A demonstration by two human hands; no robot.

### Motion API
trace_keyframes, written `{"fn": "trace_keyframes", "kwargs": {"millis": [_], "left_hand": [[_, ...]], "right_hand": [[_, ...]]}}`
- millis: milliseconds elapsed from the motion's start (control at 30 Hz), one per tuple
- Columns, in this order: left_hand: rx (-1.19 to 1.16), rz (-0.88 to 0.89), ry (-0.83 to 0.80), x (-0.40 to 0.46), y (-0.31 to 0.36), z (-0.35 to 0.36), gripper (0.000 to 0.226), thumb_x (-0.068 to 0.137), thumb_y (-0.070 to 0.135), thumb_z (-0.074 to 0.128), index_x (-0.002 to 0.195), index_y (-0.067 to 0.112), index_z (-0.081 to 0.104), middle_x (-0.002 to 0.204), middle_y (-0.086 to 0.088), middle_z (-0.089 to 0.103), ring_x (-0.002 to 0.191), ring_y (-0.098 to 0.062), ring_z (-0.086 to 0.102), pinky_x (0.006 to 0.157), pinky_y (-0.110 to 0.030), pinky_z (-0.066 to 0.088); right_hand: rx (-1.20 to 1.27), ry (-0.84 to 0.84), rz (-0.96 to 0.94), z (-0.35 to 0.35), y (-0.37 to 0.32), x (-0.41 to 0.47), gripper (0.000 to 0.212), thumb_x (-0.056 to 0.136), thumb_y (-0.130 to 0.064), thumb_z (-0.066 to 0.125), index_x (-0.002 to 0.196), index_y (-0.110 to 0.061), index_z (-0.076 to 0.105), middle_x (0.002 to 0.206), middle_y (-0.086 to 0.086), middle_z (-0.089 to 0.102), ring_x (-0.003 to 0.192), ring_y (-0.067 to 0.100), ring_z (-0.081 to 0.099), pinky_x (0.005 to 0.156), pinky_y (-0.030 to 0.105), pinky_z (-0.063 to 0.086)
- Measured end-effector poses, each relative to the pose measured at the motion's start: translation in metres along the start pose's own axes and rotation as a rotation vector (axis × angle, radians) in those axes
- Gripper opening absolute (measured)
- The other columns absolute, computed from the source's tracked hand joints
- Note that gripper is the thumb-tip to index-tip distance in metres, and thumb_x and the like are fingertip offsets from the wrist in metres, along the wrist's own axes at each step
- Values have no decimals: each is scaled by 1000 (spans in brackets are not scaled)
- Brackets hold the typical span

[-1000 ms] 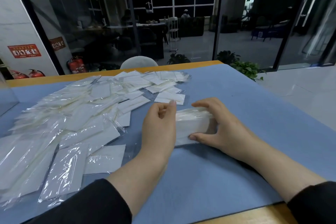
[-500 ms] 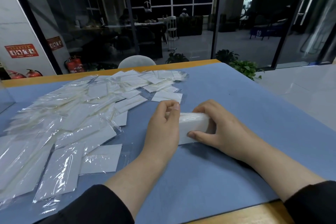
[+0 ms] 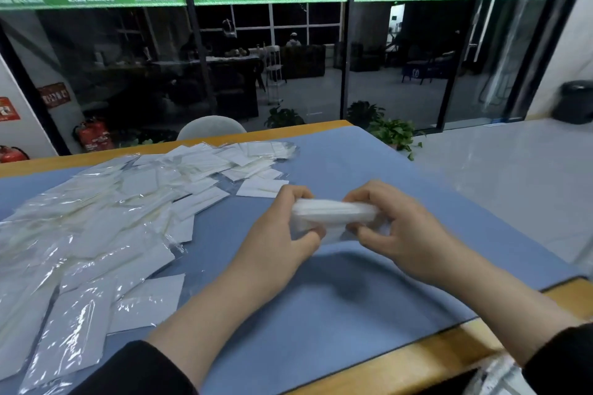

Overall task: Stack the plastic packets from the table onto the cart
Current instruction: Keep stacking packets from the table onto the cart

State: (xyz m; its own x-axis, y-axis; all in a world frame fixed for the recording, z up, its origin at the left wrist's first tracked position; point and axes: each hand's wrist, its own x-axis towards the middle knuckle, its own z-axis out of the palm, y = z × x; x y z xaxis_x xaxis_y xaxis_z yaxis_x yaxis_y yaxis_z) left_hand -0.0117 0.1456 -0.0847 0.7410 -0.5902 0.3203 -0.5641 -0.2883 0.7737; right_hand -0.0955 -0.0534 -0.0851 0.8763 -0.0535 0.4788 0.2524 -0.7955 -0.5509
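Small bundle of packets [image 3: 333, 213] pinched between left hand [image 3: 279, 234] and right hand [image 3: 394, 228], lifted clear of blue table [image 3: 353, 298]; large loose pile [image 3: 106, 218] left unsorted; cart not in view; early stage, probably.

A small bundle of white packets [image 3: 333, 213] is lifted clear of the table, edge-on and slightly blurred. At nine to eleven o'clock, a loose pile of clear-wrapped white packets [image 3: 106, 221] lies flat, overlapping.
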Motion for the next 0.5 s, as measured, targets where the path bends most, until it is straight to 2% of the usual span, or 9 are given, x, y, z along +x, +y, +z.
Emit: {"fn": "trace_keyframes", "kwargs": {"millis": [100, 233, 333, 400, 433, 500], "left_hand": [[-60, 31, -64, 6, 30, 24, 33, 94, 12, 63, 107, 35, 43, 93, 10, 56, 71, 4, 50, 63, -11, 41], [-121, 90, -180, 18, 84, 86, 37, 95, 10, 61, 109, 38, 42, 97, 6, 56, 66, 1, 51, 58, -15, 38], [-142, 170, -337, 22, 139, 147, 41, 95, 9, 61, 107, 44, 44, 92, 0, 59, 59, -6, 51, 62, -29, 39], [-168, 243, -423, 21, 176, 189, 41, 95, 8, 61, 105, 45, 46, 90, 0, 61, 66, -8, 55, 67, -34, 43], [-191, 287, -450, 19, 194, 209, 41, 95, 6, 61, 105, 43, 47, 89, 2, 61, 70, -6, 56, 68, -31, 44], [-224, 359, -498, 14, 227, 245, 39, 93, 0, 60, 103, 37, 50, 82, 5, 59, 66, 1, 55, 60, -17, 40]], "right_hand": [[-29, 54, 66, -30, -5, -25, 31, 87, -7, 68, 107, -28, 59, 101, -14, 57, 90, 10, 55, 75, 12, 40], [-114, 119, 200, -98, 0, -81, 29, 91, -11, 68, 116, -22, 58, 108, -9, 55, 93, 6, 52, 79, 10, 39], [-228, 177, 348, -167, 6, -141, 32, 93, -21, 69, 121, -29, 56, 111, -17, 52, 96, -7, 48, 83, 4, 37], [-321, 203, 429, -211, 10, -182, 34, 94, -26, 69, 124, -34, 55, 114, -23, 51, 99, -8, 47, 84, 3, 37], [-365, 213, 465, -232, 12, -203, 36, 94, -29, 69, 127, -35, 55, 116, -24, 50, 100, -8, 47, 87, 4, 38], [-425, 237, 529, -269, 14, -240, 39, 93, -33, 69, 128, -38, 54, 119, -27, 51, 106, -6, 48, 93, 10, 41]]}}
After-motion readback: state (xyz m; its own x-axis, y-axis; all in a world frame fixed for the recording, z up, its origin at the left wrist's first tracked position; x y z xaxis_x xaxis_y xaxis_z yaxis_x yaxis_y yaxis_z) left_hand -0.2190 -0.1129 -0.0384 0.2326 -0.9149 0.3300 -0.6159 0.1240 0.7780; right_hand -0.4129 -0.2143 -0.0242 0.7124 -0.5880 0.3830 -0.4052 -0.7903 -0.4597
